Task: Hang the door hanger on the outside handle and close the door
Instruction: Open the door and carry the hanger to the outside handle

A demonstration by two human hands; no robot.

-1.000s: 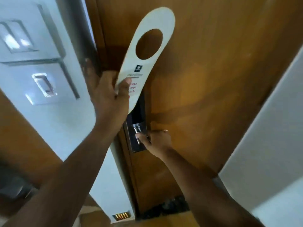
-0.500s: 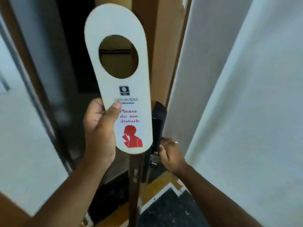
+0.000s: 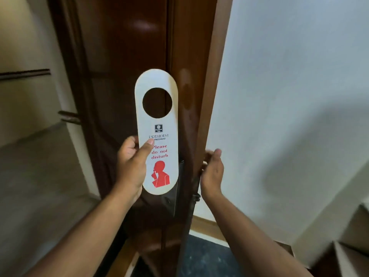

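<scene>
My left hand (image 3: 132, 166) holds a white oval door hanger (image 3: 156, 136) upright by its lower left edge, thumb on its front. It has a round hole near the top and red "Please do not disturb" print with a red figure. The hanger is in front of the outer face of the dark brown door (image 3: 127, 56), which stands ajar and is seen almost edge-on. A dark lock plate (image 3: 170, 198) shows just below the hanger; the outside handle is hidden. My right hand (image 3: 212, 170) is against the door's edge (image 3: 191, 108), fingers loosely extended, gripping nothing that I can see.
A white wall (image 3: 289, 86) fills the right side, with a wooden skirting board (image 3: 207, 224) and dark floor (image 3: 211, 256) below. Pale boxy shapes (image 3: 351, 246) stand at the lower right. The corridor to the left has a dark wall rail (image 3: 24, 73).
The view has swung to the door's outer face. My right hand has let go of the inside handle and sits at the door's edge. The hanger has come lower in view.
</scene>
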